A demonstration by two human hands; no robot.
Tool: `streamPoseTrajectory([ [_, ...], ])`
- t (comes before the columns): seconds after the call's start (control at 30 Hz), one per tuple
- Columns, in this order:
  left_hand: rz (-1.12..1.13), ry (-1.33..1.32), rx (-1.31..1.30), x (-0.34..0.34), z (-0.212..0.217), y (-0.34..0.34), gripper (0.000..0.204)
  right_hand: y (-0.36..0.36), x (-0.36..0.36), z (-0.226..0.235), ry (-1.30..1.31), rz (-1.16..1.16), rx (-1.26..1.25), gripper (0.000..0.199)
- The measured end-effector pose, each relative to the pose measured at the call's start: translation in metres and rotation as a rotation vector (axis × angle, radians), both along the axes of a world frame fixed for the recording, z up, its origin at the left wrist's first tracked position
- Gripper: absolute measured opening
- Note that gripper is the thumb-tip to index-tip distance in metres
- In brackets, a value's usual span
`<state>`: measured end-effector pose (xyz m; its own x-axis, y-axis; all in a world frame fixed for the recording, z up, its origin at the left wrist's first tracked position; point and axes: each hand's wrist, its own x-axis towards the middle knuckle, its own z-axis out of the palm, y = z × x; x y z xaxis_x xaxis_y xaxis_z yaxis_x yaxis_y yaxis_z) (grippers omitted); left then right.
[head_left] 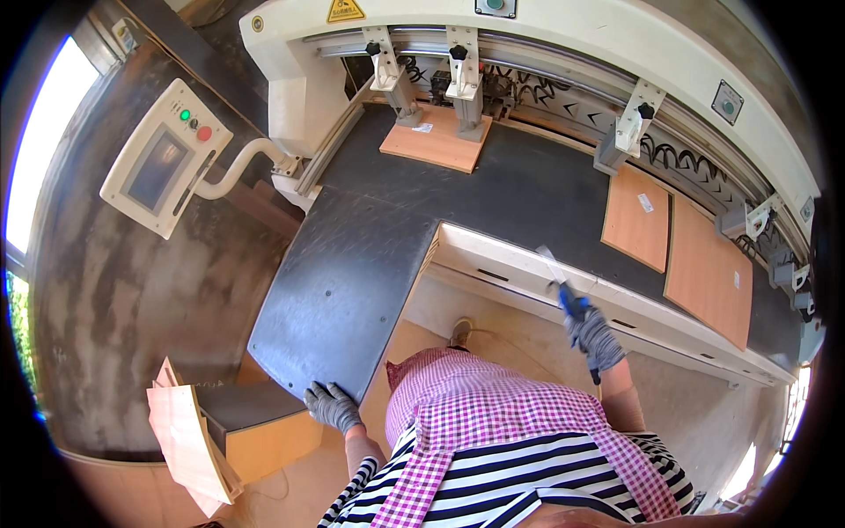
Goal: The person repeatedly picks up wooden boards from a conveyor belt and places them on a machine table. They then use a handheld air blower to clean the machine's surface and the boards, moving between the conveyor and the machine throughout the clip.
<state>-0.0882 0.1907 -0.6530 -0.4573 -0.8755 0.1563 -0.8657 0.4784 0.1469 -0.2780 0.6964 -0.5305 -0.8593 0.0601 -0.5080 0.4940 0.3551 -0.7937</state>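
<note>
My left hand (332,406), in a grey knit glove, lies on the near edge of the dark table wing (339,264) with its fingers spread and nothing in them. In my right hand (597,340), gloved the same way, is a blue air gun (574,304), the fingers wrapped round its handle. Its pale tip is blurred and points at the machine's front edge. A thin hose seems to hang below that hand. Beyond lie a wood-coloured panel (429,148) under two clamps and two more panels, a narrower one (635,220) and a wider one (709,273), at the right.
The white machine's beam carries several clamps (628,132) over the dark bed. A control panel (167,158) on a bent arm stands at the left. Below it, loose board pieces (180,431) lean by a box-like wooden block (273,440). The white front ledge (493,255) crosses before me.
</note>
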Motion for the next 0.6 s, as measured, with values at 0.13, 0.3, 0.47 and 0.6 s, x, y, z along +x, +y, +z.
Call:
streamPoseTrajectory([
  [0.13, 0.015, -0.031, -0.024, 0.001, 0.002, 0.002, 0.053, 0.033, -0.033, -0.029, 0.03, -0.296, -0.001, 0.005],
  [0.3, 0.04, -0.077, -0.009, -0.005, 0.005, 0.003, 0.053, -0.034, -0.01, 0.025, 0.06, 0.217, -0.297, 0.008],
  [0.47, 0.051, -0.031, 0.067, -0.036, 0.016, 0.005, 0.053, 0.027, -0.073, -0.043, 0.134, -0.113, -0.254, 0.009],
  [0.6, -0.056, 0.066, 0.092, -0.086, 0.01, 0.007, 0.053, 0.033, -0.107, -0.052, 0.114, -0.254, -0.209, 0.006],
])
